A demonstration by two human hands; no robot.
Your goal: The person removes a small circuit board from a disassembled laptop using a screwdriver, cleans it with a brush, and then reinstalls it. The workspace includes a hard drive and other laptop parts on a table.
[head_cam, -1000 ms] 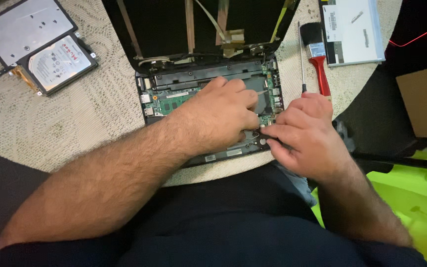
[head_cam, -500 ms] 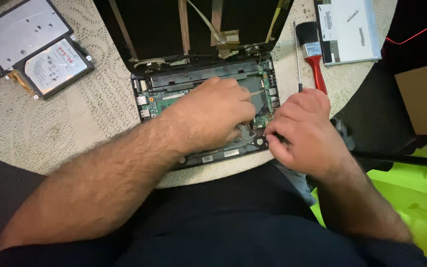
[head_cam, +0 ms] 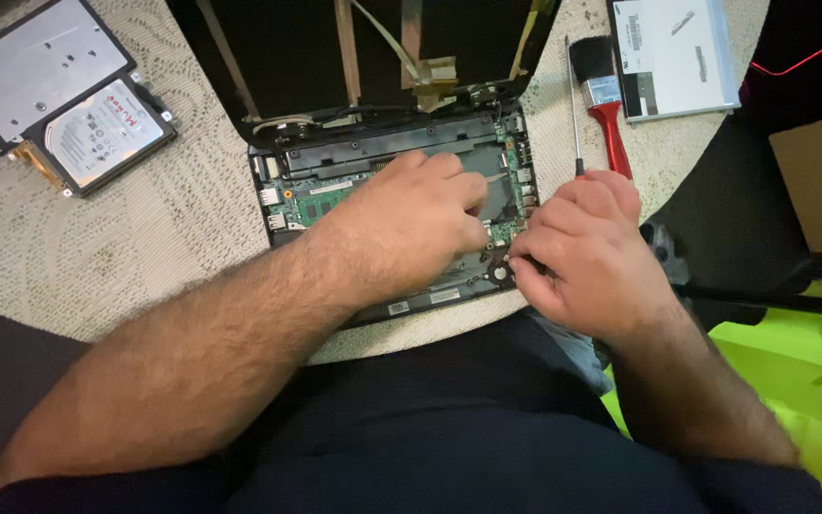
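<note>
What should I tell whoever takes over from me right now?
Left hand lies flat on the opened laptop, fingers on the board.
Right hand pinches at the board's right edge; what it grips is hidden.
Screwdriver and brush lie right of the laptop; hard drive and cover plate lie left.
Done: cover off, drive out.
Left: the part under the fingers.

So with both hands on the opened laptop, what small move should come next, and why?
Probably a gentle lift with the right hand: its fingertips pinch something small at the board's right edge, while the left hand presses flat on the laptop, steadying it.
</note>
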